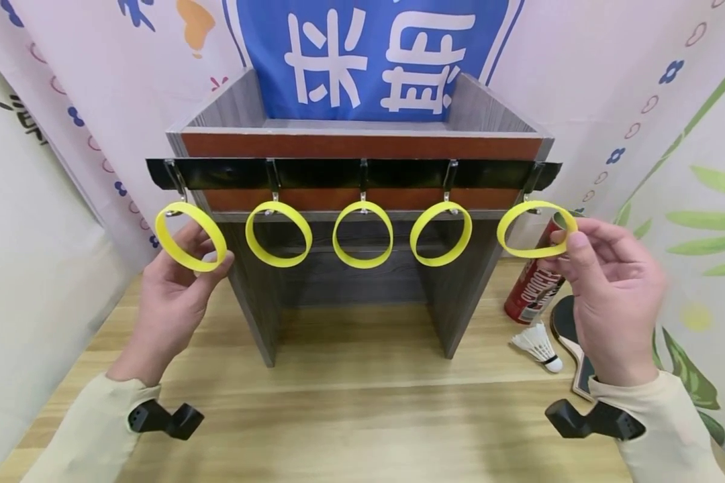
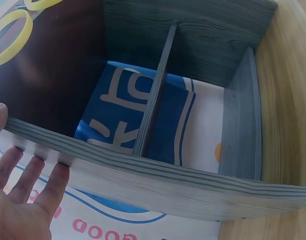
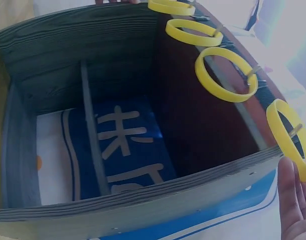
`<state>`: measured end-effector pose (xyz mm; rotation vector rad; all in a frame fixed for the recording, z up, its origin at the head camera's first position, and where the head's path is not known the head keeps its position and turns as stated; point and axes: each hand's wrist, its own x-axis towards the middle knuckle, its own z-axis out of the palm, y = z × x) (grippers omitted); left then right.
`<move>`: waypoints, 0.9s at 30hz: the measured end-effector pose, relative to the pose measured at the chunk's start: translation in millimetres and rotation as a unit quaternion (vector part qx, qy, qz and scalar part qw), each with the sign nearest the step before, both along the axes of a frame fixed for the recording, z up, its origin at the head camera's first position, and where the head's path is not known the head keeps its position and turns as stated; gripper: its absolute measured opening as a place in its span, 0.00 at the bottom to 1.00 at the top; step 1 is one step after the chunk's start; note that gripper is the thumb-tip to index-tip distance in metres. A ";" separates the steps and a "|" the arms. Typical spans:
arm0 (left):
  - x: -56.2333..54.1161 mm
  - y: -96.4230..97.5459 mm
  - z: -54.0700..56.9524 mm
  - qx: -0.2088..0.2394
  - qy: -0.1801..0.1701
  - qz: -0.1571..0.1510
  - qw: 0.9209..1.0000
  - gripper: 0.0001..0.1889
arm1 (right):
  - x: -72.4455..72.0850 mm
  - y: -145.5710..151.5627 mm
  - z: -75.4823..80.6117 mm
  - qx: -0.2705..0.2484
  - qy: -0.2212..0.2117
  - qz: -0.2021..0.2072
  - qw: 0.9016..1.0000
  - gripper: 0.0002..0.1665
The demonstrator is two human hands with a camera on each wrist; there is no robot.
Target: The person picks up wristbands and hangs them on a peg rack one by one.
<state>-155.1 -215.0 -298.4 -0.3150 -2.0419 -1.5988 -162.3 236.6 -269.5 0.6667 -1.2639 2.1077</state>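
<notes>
Several yellow rings hang in a row from metal hooks on a black strip. My right hand pinches the rightmost ring between thumb and fingers, its top still at the hook. My left hand is behind and below the leftmost ring, with its thumb tip right at that ring's lower right edge. In the left wrist view, several fingertips rest near the outer face of the side panel. I cannot tell whether the left hand grips its ring.
The strip lies across the front of a grey wooden shelf unit with a red-brown front board. On the wooden table, at the right, are a red tube, a white shuttlecock and a table tennis bat. Printed cloth hangs behind.
</notes>
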 end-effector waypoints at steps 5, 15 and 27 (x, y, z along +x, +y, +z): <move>-0.4 2.2 -2.1 0.007 0.003 -0.005 1.000 0.26 | -1.0 -2.1 -8.7 0.019 -0.014 0.000 1.000 0.11; 0.4 1.7 -3.8 0.010 0.003 -0.007 1.000 0.26 | 2.4 -6.2 -22.8 0.102 -0.076 -0.045 0.991 0.12; 1.7 3.1 -0.8 0.015 0.008 -0.001 1.000 0.26 | 8.6 -7.0 -22.0 0.176 -0.074 -0.025 0.981 0.16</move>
